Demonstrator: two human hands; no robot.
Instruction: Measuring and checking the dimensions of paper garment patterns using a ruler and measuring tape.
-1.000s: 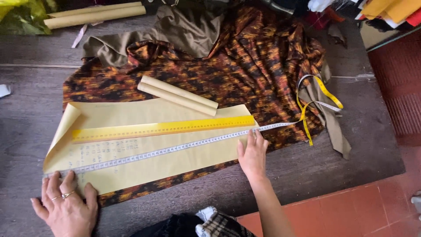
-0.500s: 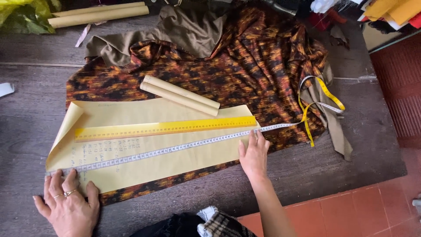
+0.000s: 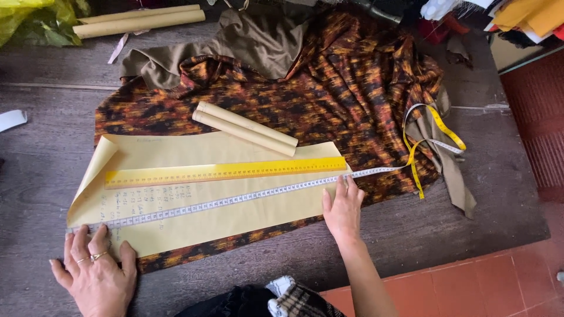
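A dark table [image 3: 35,176] bears patterned cloth [image 3: 352,100], and on that lies a sheet of tan paper [image 3: 194,155] with a yellow ruler [image 3: 226,172] and two paper rolls [image 3: 245,128] on it. A tape [image 3: 235,201] runs taut across the paper. The left hand [image 3: 97,276] presses one end flat with fingers spread, while the right hand [image 3: 342,210] pins the tape at the paper's other edge, fingers together, neither gripping.

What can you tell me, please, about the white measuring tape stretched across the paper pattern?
The measuring tape is a thin, flexible band, white on the stretched part with dark markings. It lies flat and taut across the tan paper pattern, slanting up from lower left to right, below the yellow ruler. The left hand pins its left end; the right hand presses it near the paper's right edge. Beyond that, it runs onto the patterned fabric and loops, showing yellow.
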